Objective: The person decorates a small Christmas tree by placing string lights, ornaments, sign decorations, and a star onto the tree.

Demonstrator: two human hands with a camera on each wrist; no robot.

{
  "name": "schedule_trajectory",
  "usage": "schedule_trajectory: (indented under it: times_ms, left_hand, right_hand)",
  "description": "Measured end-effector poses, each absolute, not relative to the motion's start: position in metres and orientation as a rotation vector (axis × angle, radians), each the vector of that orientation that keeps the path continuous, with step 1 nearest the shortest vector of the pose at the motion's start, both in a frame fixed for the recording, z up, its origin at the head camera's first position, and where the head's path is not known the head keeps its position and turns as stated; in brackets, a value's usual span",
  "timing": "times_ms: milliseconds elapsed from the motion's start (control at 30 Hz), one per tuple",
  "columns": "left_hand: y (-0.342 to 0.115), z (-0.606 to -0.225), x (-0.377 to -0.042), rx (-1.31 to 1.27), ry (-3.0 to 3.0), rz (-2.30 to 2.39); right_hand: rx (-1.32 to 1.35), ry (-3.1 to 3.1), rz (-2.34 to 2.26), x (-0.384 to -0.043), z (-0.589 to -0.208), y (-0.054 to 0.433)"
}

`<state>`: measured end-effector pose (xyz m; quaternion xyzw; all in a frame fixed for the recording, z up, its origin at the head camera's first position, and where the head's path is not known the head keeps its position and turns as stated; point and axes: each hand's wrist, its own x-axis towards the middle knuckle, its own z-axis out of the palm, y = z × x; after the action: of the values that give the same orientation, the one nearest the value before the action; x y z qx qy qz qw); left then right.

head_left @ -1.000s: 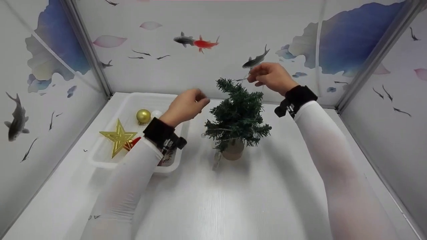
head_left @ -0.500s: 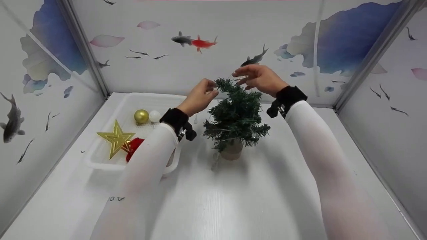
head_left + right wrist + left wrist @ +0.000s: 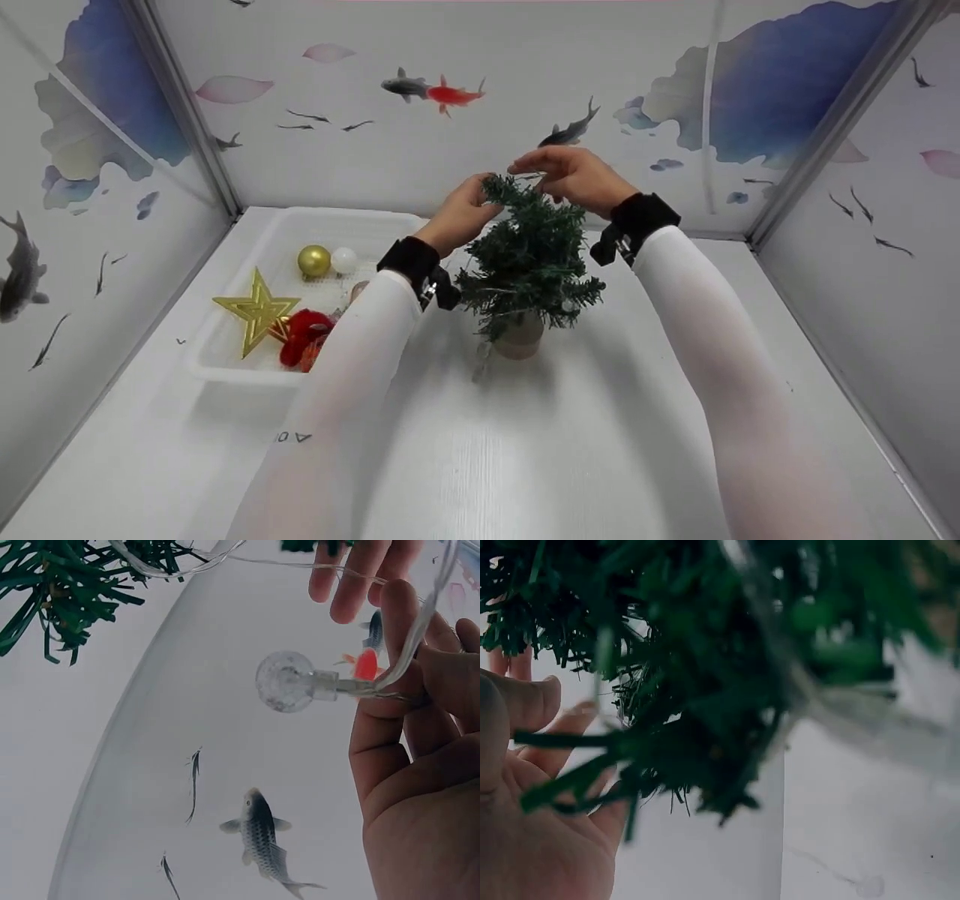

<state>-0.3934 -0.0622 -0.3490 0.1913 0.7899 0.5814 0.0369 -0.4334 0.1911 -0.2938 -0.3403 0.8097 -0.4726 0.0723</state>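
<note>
On the left part of the table (image 3: 480, 450), a white tray (image 3: 236, 375) with a raised rim. Inside, toward the back, a gold ball (image 3: 314, 261) just beside a white ball (image 3: 344, 260). Nearer the left front, in the same tray, a gold star (image 3: 256, 307); close by on its right, a red piece (image 3: 302, 336), too jumbled to make out. Partly covered by the left sleeve (image 3: 337, 405) along the tray's right side, with any further contents there hidden.

To the right of the tray and apart from it, in a brownish pot (image 3: 519, 339) on the table, a small green tree (image 3: 525, 244), tip bent leftward. Strung through the branches and out to the right hand (image 3: 581, 180): a clear light string (image 3: 428, 611). Pinched in the curled fingers of that hand, above the treetop, with a round clear bulb (image 3: 285, 681) sticking out beside. At the left of the treetop, the left hand (image 3: 457, 217), thumb and fingers bent around the branch tip; cannot tell whether gripping or only touching.
</note>
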Motion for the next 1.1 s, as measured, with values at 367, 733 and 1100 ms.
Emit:
schedule_trajectory:
  times_ms: [367, 733, 1100]
  left_hand:
    - [-0.071, -0.347, -0.391, 0.521, 2.684, 1.855]
    - [-0.085, -0.351, -0.389, 0.604, 2.825, 1.701]
    - [-0.094, -0.338, -0.373, 0.556, 3.258, 1.235]
  right_hand:
    - [-0.861, 2.735, -1.267, -0.429, -0.294, 0.195]
    - [-0.784, 2.803, -1.03, -0.43, -0.298, 0.214]
    - [-0.845, 2.788, -0.963, -0.427, -0.309, 0.212]
